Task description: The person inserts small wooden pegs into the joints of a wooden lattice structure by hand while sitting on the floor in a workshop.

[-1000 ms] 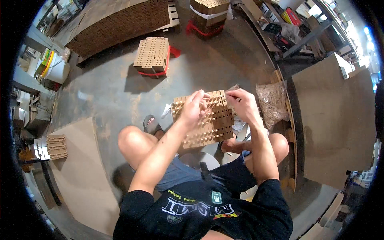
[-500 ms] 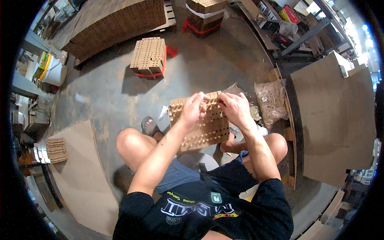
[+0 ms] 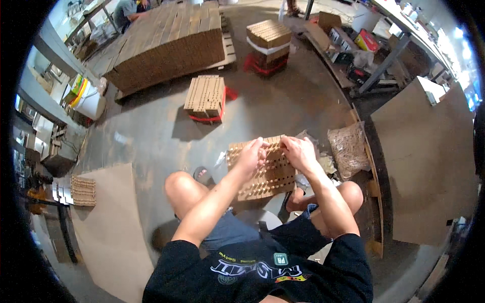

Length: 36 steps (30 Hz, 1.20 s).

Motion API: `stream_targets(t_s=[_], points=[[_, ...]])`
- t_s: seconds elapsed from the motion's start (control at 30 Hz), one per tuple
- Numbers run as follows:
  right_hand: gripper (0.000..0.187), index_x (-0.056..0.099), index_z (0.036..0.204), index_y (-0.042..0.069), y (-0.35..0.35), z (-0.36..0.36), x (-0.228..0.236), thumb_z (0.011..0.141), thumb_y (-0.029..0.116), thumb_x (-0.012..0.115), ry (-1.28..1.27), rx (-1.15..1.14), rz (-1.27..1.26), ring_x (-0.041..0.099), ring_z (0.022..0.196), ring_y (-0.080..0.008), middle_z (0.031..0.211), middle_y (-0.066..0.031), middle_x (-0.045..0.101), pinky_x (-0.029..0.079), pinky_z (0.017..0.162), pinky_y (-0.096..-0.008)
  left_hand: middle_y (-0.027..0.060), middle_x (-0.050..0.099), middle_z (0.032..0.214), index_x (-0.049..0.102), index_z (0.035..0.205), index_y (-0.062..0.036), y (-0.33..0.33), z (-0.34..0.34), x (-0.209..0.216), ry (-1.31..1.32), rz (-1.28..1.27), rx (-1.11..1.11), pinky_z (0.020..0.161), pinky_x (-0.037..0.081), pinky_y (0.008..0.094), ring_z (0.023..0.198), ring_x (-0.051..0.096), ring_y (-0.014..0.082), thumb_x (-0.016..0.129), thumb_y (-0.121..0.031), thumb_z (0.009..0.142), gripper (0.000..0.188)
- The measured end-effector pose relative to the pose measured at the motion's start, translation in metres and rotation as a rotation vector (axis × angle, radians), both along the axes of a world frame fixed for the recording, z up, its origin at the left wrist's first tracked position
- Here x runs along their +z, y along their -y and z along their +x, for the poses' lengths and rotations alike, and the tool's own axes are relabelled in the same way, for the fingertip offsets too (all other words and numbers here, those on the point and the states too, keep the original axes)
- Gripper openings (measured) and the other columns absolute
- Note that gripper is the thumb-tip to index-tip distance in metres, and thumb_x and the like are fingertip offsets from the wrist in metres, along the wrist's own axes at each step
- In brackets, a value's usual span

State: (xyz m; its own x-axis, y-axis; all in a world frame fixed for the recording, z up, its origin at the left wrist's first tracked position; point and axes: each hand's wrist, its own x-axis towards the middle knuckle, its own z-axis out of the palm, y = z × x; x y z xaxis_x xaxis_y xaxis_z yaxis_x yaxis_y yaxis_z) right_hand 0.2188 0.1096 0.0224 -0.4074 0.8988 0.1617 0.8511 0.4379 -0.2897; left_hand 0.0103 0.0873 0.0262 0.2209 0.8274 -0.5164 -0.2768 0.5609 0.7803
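Observation:
Between my knees stands a block of wooden strips point(image 3: 246, 192), its top drilled with rows of holes. Pale wooden dowels point(image 3: 263, 189) stick up from many of them. My left hand point(image 3: 251, 157) is over the far left part of the block, its fingers curled; anything inside them is hidden. At the far right corner, my right hand point(image 3: 300, 153) has thumb and fingers pinched together close to the dowel tops. Whatever lies between those fingertips is too small to make out.
A clear bag of dowels point(image 3: 348, 150) lies to the right, beside a large cardboard sheet point(image 3: 422, 166). Strapped wooden bundles point(image 3: 205, 96) and a long stack of strips point(image 3: 166, 43) stand ahead. On the left are a flat board point(image 3: 113, 222) and a white bucket point(image 3: 90, 101).
My view has tilted up, so the scene sits lower and further right in the picture. Both hands stay over the far part of the block, with small finger shifts.

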Motion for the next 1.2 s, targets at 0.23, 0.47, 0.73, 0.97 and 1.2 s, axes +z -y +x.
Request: stream_targets(t_s=[0.23,0.47,0.73,0.97,1.2], points=[[0.03,0.071,0.115,0.011,0.033,-0.023,0.041,0.087,0.022,0.077,-0.452,0.027,-0.133,0.068,0.098,-0.033,0.107,-0.0136,0.072,0.055,0.085,-0.0401,0.0012,0.058,0.078,0.059,0.115,-0.0049,0.006,0.001,-0.037,0.071,0.127,-0.034,0.053,0.041,0.0229,0.062,0.051,0.0083,0.032,-0.044,0.112,0.048],[0.035,0.072,0.113,0.009,0.041,-0.036,0.024,0.081,0.018,0.082,-0.483,0.079,-0.135,0.064,0.101,-0.0325,0.111,-0.0136,0.064,0.053,0.088,-0.0403,0.0095,0.064,0.104,0.058,0.118,-0.0004,0.01,0.016,-0.034,-0.139,0.289,-0.002,0.088,0.05,0.032,0.095,0.06,0.018,0.028,-0.043,0.113,0.053],[0.022,0.068,0.1,0.006,0.035,-0.047,0.02,0.083,0.014,0.08,-0.687,0.001,-0.38,0.066,0.093,-0.0187,0.098,-0.0075,0.068,0.054,0.082,-0.0324,0.008,0.069,0.114,0.064,0.122,-0.0022,0.001,0.004,-0.056,-0.075,0.383,-0.061,0.1,0.049,0.0348,0.108,0.064,0.0193,0.033,-0.041,0.112,0.051],[0.024,0.071,0.109,0.003,-0.008,-0.003,0.027,0.091,0.018,0.074,-0.988,-0.372,-0.303,0.069,0.094,-0.0124,0.101,-0.0071,0.075,0.055,0.084,-0.0283,-0.0038,0.043,0.065,0.057,0.116,-0.0028,-0.001,-0.002,-0.006,0.043,0.117,-0.043,0.046,0.032,0.0215,0.053,0.039,0.0058,0.037,-0.037,0.111,0.04],[0.027,0.073,0.113,0.003,-0.013,0.022,0.007,0.089,0.016,0.072,-0.576,-0.4,-0.287,0.073,0.097,-0.0237,0.105,-0.0145,0.076,0.057,0.084,-0.0341,-0.004,0.044,0.064,0.056,0.115,-0.002,-0.002,-0.006,-0.012,0.031,0.099,-0.047,0.045,0.032,0.0206,0.051,0.038,0.0049,0.037,-0.035,0.111,0.039]])
